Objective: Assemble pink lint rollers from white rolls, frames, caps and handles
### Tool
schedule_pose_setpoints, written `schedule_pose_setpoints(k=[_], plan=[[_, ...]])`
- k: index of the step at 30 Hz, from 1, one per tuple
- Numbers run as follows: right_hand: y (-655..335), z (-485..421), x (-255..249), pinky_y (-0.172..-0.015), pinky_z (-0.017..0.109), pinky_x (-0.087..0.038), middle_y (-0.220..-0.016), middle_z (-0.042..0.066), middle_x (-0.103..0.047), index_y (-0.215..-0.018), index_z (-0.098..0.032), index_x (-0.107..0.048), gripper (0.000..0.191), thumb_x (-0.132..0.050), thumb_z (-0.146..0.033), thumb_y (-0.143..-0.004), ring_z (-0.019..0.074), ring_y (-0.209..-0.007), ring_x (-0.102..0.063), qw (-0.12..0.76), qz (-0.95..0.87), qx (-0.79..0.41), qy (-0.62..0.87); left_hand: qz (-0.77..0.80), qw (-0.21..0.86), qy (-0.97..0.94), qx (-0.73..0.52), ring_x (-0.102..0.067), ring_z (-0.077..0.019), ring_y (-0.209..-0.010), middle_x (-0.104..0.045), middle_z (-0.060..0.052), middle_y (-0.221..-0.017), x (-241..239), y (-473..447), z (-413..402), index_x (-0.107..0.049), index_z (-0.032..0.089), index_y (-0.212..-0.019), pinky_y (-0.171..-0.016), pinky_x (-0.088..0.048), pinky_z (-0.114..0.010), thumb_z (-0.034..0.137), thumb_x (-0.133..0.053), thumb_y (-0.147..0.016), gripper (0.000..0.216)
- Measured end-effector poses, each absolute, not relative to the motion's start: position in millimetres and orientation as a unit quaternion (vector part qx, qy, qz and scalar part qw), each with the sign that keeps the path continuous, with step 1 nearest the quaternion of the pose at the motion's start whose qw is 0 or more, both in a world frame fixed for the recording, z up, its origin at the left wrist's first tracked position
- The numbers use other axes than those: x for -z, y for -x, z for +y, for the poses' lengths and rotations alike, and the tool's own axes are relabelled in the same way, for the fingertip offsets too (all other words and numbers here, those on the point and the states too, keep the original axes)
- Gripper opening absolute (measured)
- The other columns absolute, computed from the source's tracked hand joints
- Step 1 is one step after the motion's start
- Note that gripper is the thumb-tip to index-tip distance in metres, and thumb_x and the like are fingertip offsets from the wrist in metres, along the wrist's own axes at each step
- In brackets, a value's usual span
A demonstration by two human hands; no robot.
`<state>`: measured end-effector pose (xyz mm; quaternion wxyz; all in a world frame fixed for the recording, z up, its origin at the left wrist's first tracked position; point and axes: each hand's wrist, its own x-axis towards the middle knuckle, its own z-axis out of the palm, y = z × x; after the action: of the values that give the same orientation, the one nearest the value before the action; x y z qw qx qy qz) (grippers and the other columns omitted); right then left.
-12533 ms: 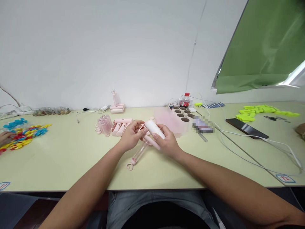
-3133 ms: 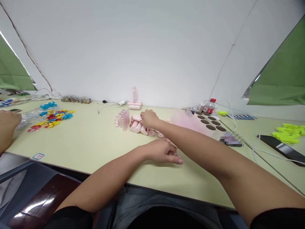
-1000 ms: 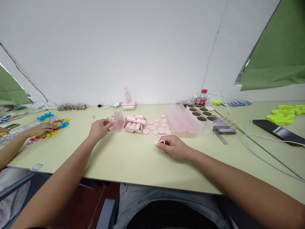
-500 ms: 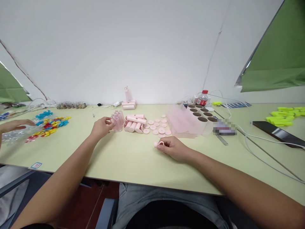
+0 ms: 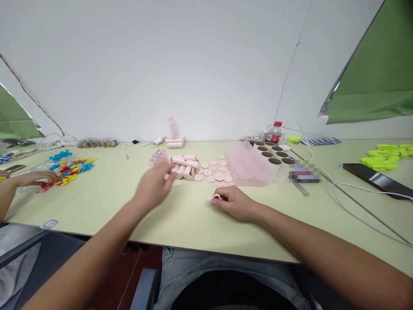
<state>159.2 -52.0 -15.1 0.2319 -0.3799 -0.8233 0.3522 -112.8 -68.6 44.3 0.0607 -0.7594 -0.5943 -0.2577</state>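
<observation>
The right hand (image 5: 237, 202) pinches a pale pink looped piece (image 5: 216, 196) over the table (image 5: 187, 228); a light pinch suits the thin loop. The left hand (image 5: 155, 185) is blurred, its grip unreadable; keep it off the pink tubes (image 5: 158, 157) just beyond, as they could topple.

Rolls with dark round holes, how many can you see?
8 rolls: two rows of four running front to back, right of the pink sheets and in front of the bottle. The sheets might hide more.
</observation>
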Motion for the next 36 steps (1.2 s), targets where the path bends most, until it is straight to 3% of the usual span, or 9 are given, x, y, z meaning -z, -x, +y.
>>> schedule_pose_setpoints(k=[4, 10, 15, 23, 36], plan=[[-157, -58, 14, -0.054, 0.024, -0.028, -0.060, -0.005, -0.043, -0.069, -0.017, -0.052, 0.030, -0.054, -0.039, -0.089, 0.0096, -0.057, -0.039, 0.230, -0.849, -0.319, 0.353, -0.417, -0.044, 0.887, 0.194, -0.063, -0.0173, -0.080, -0.068, -0.006, -0.095, -28, 63, -88, -0.064, 0.020, -0.111, -0.069, -0.047, -0.027, 0.034, -0.050, -0.094, 0.027], [-158, -60, 13, -0.055, 0.023, -0.030, -0.061, -0.003, -0.049, -0.071, -0.016, -0.057, 0.019, -0.056, -0.029, -0.085, 0.0101, -0.058, -0.042, 0.241, -0.870, -0.282, 0.324, -0.365, -0.050, 0.917, 0.154, -0.061, -0.0162, -0.073, -0.066, -0.005, -0.083, -17, 39, -90, -0.065, 0.017, -0.092, -0.063, -0.043, -0.026, 0.031, -0.047, -0.094, 0.023], [-159, -63, 10, -0.054, 0.023, -0.032, -0.062, -0.004, -0.051, -0.089, -0.017, -0.061, 0.016, -0.058, -0.032, -0.086, 0.0099, -0.057, -0.043, 0.253, -0.832, -0.350, 0.348, -0.458, -0.098, 0.859, 0.207, -0.057, -0.0132, -0.063, -0.066, -0.002, -0.073, -26, 71, -89, -0.062, 0.018, -0.082, -0.058, -0.040, -0.025, 0.033, -0.050, -0.090, 0.022], [-154, -61, 13, -0.053, 0.023, -0.031, -0.063, -0.003, -0.048, -0.081, -0.017, -0.061, 0.015, -0.056, -0.030, -0.085, 0.0104, -0.058, -0.041, 0.225, -0.805, -0.389, 0.387, -0.701, -0.232, 0.633, 0.234, -0.059, -0.0147, -0.054, -0.059, 0.001, -0.059, -29, 199, -44, -0.055, 0.020, -0.070, -0.044, -0.040, -0.023, 0.044, -0.070, -0.069, 0.028], [-153, -60, 14, -0.055, 0.024, -0.032, -0.064, -0.003, -0.048, -0.080, -0.017, -0.062, 0.016, -0.055, -0.031, -0.085, 0.0111, -0.060, -0.041, 0.212, -0.805, -0.391, 0.394, -0.726, -0.258, 0.577, 0.269, -0.060, -0.0151, -0.053, -0.061, -0.002, -0.054, -12, 234, 19, -0.056, 0.019, -0.069, -0.045, -0.043, -0.022, 0.038, -0.078, -0.056, 0.032]])
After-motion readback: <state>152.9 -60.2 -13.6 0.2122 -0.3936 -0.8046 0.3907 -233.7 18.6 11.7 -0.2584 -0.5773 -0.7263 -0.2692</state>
